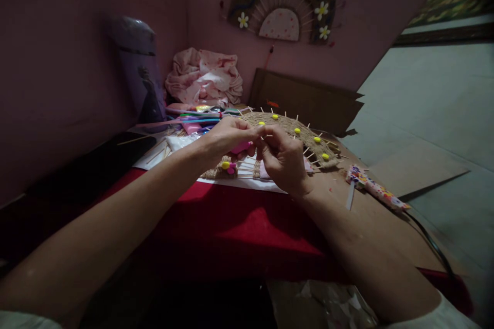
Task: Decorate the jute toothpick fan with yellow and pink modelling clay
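My left hand (227, 136) and my right hand (283, 159) meet above a woven jute fan-shaped piece (304, 136) studded with wooden sticks and yellow beads (297, 130). Both hands pinch together at the fingertips on something small; a bit of pink (240, 148) shows under my left fingers. A pink-and-yellow flower bead (229, 166) lies on the jute just below my left hand. The piece rests on white paper over a red cloth (231, 221).
Coloured sticks and craft bits (196, 115) pile at the back left, beside a pink cloth bundle (204, 79) and a dark bottle (141, 69). A patterned glue gun (376, 188) lies at the right. A finished flower fan (283, 2) hangs on the wall.
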### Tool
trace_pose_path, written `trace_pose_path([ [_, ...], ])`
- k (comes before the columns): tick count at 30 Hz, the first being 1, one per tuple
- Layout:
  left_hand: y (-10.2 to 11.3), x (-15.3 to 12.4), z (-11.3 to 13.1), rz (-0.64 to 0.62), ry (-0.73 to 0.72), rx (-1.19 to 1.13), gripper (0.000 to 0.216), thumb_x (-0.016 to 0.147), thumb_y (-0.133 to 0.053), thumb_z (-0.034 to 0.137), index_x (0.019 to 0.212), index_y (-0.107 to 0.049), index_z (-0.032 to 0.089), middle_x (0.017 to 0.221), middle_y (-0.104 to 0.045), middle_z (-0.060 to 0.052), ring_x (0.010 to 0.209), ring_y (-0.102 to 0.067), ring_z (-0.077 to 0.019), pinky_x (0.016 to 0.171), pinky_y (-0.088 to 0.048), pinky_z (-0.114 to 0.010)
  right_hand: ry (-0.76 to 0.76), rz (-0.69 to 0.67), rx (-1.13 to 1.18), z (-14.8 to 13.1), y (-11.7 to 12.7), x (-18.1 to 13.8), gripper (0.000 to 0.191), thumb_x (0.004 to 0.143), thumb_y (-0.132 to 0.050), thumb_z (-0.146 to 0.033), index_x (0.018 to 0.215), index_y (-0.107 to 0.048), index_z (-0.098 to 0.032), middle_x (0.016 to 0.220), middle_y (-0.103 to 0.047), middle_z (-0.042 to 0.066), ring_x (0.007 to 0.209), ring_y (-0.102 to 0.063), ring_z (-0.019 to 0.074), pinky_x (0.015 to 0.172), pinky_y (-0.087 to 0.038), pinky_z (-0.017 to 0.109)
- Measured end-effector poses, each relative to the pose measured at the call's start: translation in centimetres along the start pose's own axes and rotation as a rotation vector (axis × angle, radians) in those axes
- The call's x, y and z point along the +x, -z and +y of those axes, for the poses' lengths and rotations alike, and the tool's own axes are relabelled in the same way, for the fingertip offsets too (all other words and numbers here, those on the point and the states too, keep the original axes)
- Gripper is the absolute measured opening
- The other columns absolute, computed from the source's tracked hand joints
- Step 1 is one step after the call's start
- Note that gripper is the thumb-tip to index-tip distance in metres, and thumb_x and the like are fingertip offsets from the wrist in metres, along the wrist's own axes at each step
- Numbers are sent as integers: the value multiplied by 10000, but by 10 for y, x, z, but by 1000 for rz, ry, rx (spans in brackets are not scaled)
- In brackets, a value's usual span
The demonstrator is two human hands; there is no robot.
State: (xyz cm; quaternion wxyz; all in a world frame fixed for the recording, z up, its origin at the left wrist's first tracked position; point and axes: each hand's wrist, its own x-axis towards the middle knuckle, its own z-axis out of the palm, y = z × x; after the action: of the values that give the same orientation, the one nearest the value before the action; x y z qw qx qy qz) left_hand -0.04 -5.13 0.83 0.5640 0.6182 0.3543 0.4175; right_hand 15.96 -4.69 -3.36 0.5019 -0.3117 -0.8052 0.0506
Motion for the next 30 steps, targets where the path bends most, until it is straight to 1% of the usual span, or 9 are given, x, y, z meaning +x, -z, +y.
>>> trace_pose_path([
  [7,-2,-1,3,19,32,1,371,842,-696,371,600,-568,122,455,-548,-6,324,-424,-52,333,-269,-182,-10,-4,-8,1,0,0,76,920,-539,-212,978,-585,-195,640,-635,-17,533,-566,112,534,-431,251],
  [10,-1,0,1,12,25,9,364,850,-687,362,602,-575,121,466,-560,-14,323,-429,-56,335,-275,-187,-13,-9,-9,1,0,-1,79,920,-535,-214,975,-583,-185,640,-637,-11,534,-565,114,532,-431,254],
  [18,1,3,-2,1,15,8,374,819,-711,416,618,-603,120,481,-574,-24,339,-440,-60,339,-277,-190,-14,-8,-11,1,0,0,80,923,-533,-217,976,-584,-187,623,-629,-20,523,-556,108,528,-428,251],
  [24,0,2,-1,9,23,15,361,848,-683,387,620,-598,120,476,-568,-22,333,-434,-60,334,-272,-192,-19,-13,-14,1,0,0,89,924,-528,-216,981,-587,-182,612,-622,-20,513,-545,106,530,-424,253],
  [30,-1,1,-1,15,41,18,369,836,-695,403,616,-586,128,481,-566,-18,346,-431,-57,339,-268,-189,-22,-9,-12,2,0,-1,77,917,-532,-213,965,-586,-188,628,-632,-16,531,-558,111,531,-427,250],
])
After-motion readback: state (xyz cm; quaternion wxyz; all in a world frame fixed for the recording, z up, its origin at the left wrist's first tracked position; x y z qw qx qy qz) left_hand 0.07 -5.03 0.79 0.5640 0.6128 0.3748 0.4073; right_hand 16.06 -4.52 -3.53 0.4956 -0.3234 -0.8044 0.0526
